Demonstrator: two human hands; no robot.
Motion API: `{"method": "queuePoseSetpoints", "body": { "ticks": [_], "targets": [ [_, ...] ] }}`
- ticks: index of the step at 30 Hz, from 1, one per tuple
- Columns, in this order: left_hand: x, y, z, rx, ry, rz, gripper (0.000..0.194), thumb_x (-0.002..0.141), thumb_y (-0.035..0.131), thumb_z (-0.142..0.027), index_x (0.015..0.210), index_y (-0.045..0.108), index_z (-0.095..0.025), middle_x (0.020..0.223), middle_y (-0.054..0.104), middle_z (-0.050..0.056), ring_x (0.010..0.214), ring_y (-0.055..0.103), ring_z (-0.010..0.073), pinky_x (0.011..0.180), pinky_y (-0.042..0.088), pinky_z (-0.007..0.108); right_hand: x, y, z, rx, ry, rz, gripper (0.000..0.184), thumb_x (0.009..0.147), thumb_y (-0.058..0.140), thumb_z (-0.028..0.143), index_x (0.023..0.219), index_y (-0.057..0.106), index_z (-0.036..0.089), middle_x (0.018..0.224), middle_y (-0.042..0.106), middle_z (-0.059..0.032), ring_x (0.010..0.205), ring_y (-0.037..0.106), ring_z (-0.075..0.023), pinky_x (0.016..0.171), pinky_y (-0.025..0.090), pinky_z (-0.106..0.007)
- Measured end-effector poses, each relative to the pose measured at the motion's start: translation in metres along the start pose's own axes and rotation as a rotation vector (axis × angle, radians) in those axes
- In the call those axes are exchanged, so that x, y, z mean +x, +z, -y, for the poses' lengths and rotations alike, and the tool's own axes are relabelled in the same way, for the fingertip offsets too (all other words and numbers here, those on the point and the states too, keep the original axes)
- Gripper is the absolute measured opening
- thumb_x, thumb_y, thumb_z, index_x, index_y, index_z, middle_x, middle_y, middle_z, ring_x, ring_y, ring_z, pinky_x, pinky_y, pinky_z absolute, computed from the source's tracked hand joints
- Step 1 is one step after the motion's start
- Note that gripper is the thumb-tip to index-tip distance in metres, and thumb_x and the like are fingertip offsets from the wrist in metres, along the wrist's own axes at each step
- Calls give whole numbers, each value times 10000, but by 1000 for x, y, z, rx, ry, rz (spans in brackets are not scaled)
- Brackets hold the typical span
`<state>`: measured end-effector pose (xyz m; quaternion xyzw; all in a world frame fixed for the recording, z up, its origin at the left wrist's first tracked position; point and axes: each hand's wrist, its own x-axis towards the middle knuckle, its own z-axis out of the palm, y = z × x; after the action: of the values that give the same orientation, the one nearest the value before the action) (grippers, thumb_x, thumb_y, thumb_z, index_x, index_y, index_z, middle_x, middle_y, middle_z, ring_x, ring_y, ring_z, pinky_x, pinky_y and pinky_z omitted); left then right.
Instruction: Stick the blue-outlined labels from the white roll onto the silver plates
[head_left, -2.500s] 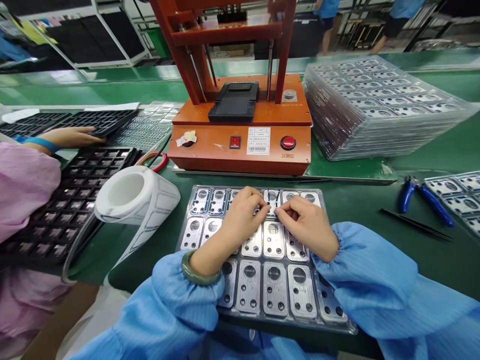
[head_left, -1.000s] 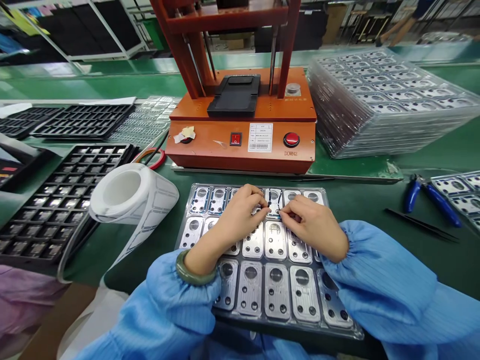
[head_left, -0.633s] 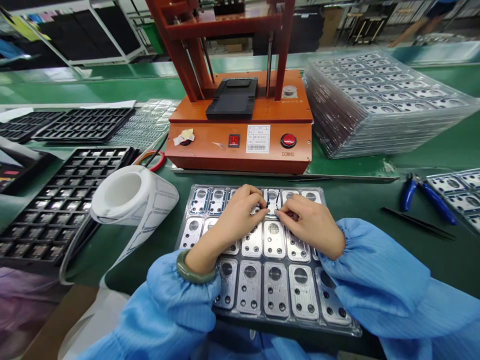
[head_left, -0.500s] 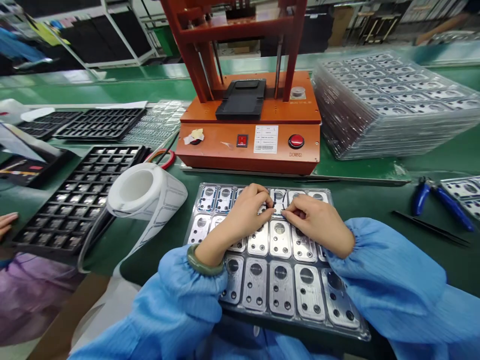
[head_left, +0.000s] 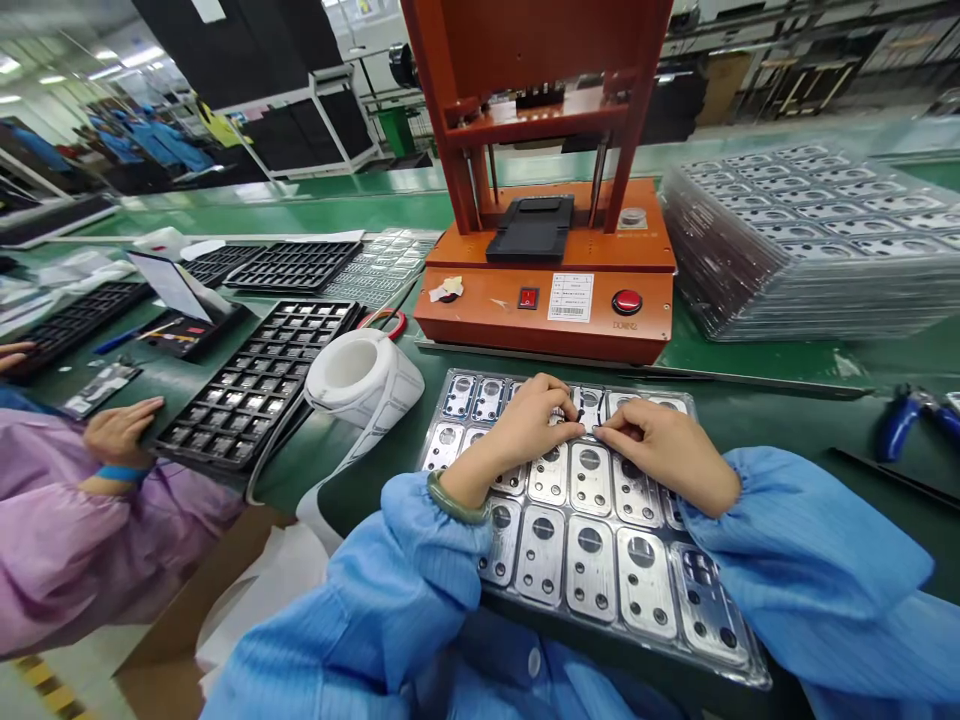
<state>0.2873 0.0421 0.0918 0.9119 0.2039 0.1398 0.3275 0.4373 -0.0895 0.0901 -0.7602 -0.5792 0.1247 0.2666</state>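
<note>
A clear plastic tray [head_left: 750, 676] lies in front of me, holding rows of silver metal plates [head_left: 590, 565] with round holes. My left hand [head_left: 534, 428] reaches over its back row, thumb and forefinger pinched at the lower left of one plate [head_left: 589, 398]. At that plate's lower right, the fingertips of my right hand [head_left: 664, 448] are closed together. A thin dark strip [head_left: 601, 404] shows along the plate's edge; what the fingertips hold is too small to tell. Two back-row plates at the left [head_left: 459, 396] show blue outlines.
An orange press [head_left: 544, 325] stands behind the tray. Stacked clear trays [head_left: 840, 275] rise at the right, with blue-handled pliers [head_left: 900, 425] and tweezers [head_left: 892, 475]. Left are a label roll [head_left: 360, 370], a black parts tray [head_left: 259, 380] and a co-worker's hand [head_left: 124, 430].
The view has swung left and up, so things appear farther right and more of the co-worker shows. Both my hands stay at the same plate, fingertips slightly closer together.
</note>
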Motion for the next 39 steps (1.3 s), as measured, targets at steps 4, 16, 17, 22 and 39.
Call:
{"method": "queuePoseSetpoints", "body": {
  "ticks": [4,16,17,22,39],
  "targets": [
    [1,1,0,22,16,-8,87,741,712,-226,784,637,-212,1024,549,42,1075,548,224,970,435,415,1,0,0,-13,-19,7,196,804,603,324,636,616,224,667,641,16,595,588,-152,532,378,-256],
    [2,2,0,19,24,-14,91,736,705,-203,780,626,-195,996,538,52,1059,544,231,972,422,420,-1,4,1,-9,-27,-35,184,821,583,301,663,597,208,704,626,4,618,570,-156,550,374,-263],
    [1,2,0,13,32,-28,90,737,705,-203,776,625,-195,997,543,51,1056,546,229,972,422,420,-3,4,1,-7,-37,-53,189,829,573,305,669,599,207,715,625,-1,630,571,-159,561,383,-268],
    [-2,4,-3,-50,59,-128,43,800,644,-210,807,603,-199,951,576,34,1006,567,185,938,455,372,-11,5,3,91,-76,-188,184,850,544,314,719,613,204,713,640,-18,656,593,-165,600,442,-280],
    [-13,13,-24,-712,-89,-198,145,841,579,-297,842,472,-198,694,591,-29,655,668,122,665,533,263,-22,1,11,-130,-359,-495,138,915,506,181,932,642,166,827,697,-71,747,638,-176,678,459,-273]
  ]
}}
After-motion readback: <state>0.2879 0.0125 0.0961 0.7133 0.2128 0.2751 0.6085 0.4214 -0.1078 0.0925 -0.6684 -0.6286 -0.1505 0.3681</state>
